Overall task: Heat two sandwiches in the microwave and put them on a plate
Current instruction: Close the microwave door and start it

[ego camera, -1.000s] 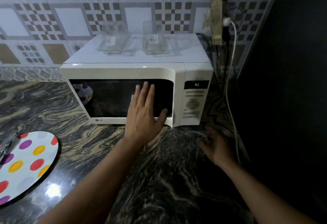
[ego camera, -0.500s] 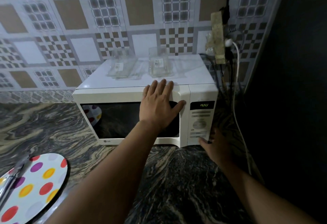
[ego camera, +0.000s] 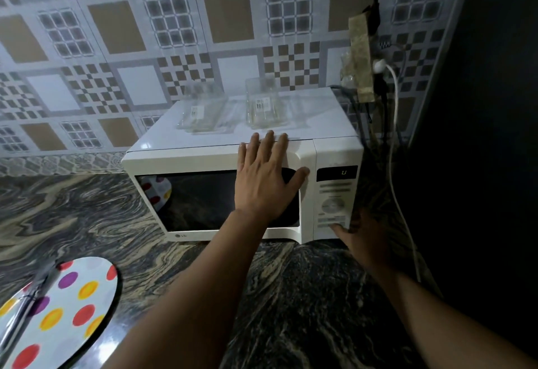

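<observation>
Presently: microwave (ego camera: 221,194) at desk (ego camera: 291,296) back edge, door closed; left hand (ego camera: 266,182) flat against door, fingers straight; right hand (ego camera: 361,237) thumb touching panel, grip unclear; plate (ego camera: 67,313) front-left corner.

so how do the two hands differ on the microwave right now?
The left hand lies flat on the white microwave's dark door, fingers straight, reaching the top edge. The right hand is low and in shadow, one fingertip at the bottom of the button panel. Both touch the microwave's front; neither holds anything.
</observation>
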